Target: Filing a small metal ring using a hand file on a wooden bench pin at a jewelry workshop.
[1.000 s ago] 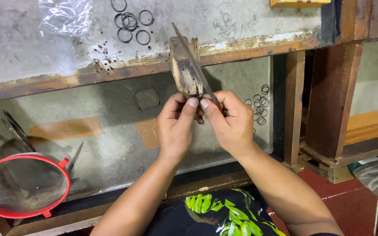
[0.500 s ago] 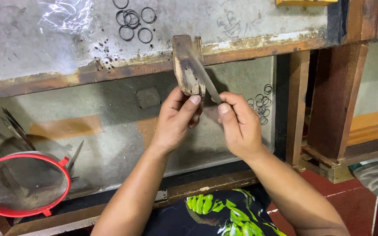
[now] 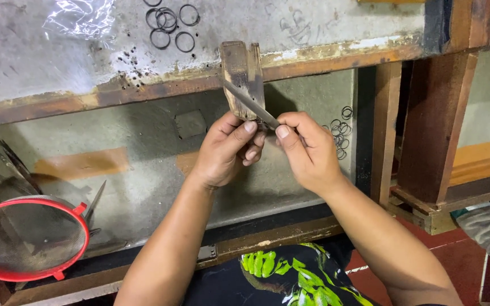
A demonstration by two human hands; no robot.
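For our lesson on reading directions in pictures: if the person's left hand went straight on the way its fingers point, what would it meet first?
The left hand points up and right, so it would probably first meet the wooden block it already touches, where the thin metal strip lies. Depth is unclear.

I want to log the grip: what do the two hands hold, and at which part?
Both hold a wooden block with a thin metal blade: left hand at its lower end, right hand pinching the blade's lower tip.

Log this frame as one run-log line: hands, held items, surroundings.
left hand: grips worn wooden block | right hand: pinches thin metal blade across block | nearby: red-rimmed sieve, metal rings on bench
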